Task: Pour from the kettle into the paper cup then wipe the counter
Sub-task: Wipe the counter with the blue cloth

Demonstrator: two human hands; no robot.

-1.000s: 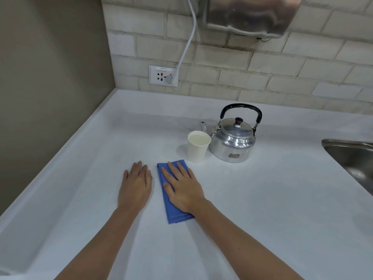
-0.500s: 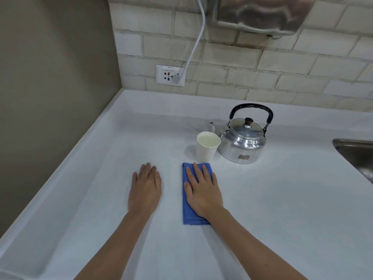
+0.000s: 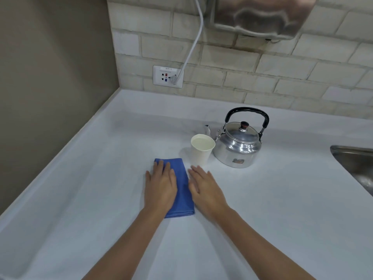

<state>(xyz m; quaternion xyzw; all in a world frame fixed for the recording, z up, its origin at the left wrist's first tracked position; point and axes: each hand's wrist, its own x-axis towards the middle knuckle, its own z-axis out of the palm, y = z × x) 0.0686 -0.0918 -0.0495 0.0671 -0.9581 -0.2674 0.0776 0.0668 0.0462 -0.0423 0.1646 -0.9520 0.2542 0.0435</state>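
The blue cloth (image 3: 177, 186) has changed hands. A moment ago the right hand (image 3: 205, 188) lay flat on it and the left hand (image 3: 160, 186) lay on the bare table (image 3: 282, 199). Now the left hand lies flat on the cloth, fingers straight and close together, pressing down and not gripping. The right hand has slid off and rests flat on the table at the cloth's 3 o'clock side, fingers a little spread, holding nothing.

The paper cup (image 3: 202, 149) stands at 1 o'clock from the cloth, just beside it, and looks full. The kettle (image 3: 240, 145) stands upright at the cup's 3 o'clock, its spout (image 3: 207, 129) by the cup's rim. So the pouring looks done, and the wiping is the step going on. I think the left hand may push the cloth next.
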